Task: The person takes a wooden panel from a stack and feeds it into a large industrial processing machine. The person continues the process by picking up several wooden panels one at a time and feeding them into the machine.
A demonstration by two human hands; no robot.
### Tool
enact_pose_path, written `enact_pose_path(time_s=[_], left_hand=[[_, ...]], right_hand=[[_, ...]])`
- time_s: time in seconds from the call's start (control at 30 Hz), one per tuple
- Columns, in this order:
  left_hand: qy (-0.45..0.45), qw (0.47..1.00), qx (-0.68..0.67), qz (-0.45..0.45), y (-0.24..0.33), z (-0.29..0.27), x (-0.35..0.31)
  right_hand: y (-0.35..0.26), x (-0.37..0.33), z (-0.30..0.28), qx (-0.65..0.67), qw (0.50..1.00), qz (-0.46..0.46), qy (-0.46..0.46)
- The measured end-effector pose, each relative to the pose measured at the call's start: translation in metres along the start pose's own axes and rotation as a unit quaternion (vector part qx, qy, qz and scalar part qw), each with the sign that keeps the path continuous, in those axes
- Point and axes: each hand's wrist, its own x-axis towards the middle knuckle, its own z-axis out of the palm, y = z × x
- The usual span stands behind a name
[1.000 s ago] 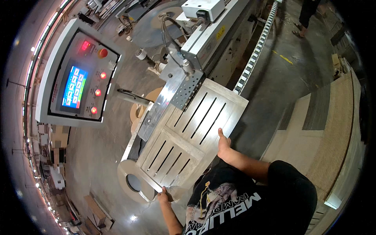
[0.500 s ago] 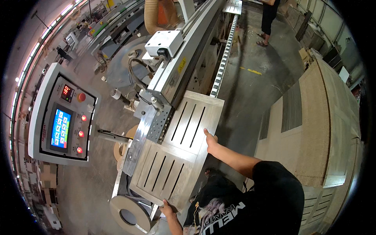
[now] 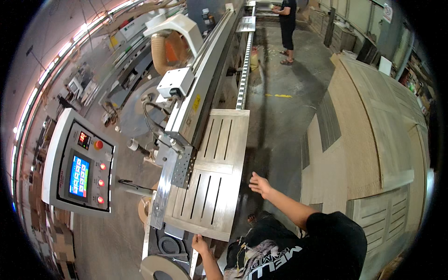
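A grey wood-grain panel (image 3: 213,166) with several dark slots lies lengthwise along the machine's side. My left hand (image 3: 200,244) is at the panel's near edge, fingers curled in and nothing seen in them; whether it touches the edge I cannot tell. Off the panel's right side, my right hand (image 3: 260,185) hangs in the air with its fingers apart, holding nothing. The panel's left edge runs alongside the perforated metal plate (image 3: 183,169) of the machine (image 3: 199,88). Beyond the panel's far end stretches a narrow roller track (image 3: 244,77).
A control box (image 3: 81,163) with a lit screen stands at left. Below the panel are a roll of banding tape (image 3: 164,269) and a dark coil (image 3: 170,245). Stacked wood panels (image 3: 359,126) rise at right. Farther off are another slotted panel (image 3: 246,24) and a person (image 3: 287,28).
The panel has moved forward along the machine relative to my hands. My right hand has come off its right side. My left hand stays by its near edge. The view has shifted.
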Motion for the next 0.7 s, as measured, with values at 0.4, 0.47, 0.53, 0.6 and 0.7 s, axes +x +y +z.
enact_pose_path(time_s=[0.4, 0.47, 0.53, 0.6, 0.7], left_hand=[[-0.275, 0.908, 0.236, 0.209, 0.055, 0.046, 0.023], [-0.341, 0.857, 0.329, 0.204, 0.065, 0.041, 0.014], [-0.359, 0.816, 0.389, 0.232, 0.038, 0.049, 0.003], [-0.358, 0.824, 0.364, 0.244, 0.029, 0.043, -0.013], [-0.37, 0.828, 0.366, 0.21, 0.025, 0.035, -0.019]], right_hand=[[0.061, -0.144, -0.036, 0.03, 0.992, -0.091, 0.082], [0.067, -0.165, -0.035, -0.005, 0.988, -0.119, 0.097], [0.082, -0.184, -0.053, -0.059, 0.968, -0.226, 0.096], [0.093, -0.212, -0.054, -0.071, 0.952, -0.271, 0.121], [0.096, -0.278, -0.051, -0.283, 0.873, -0.294, 0.268]])
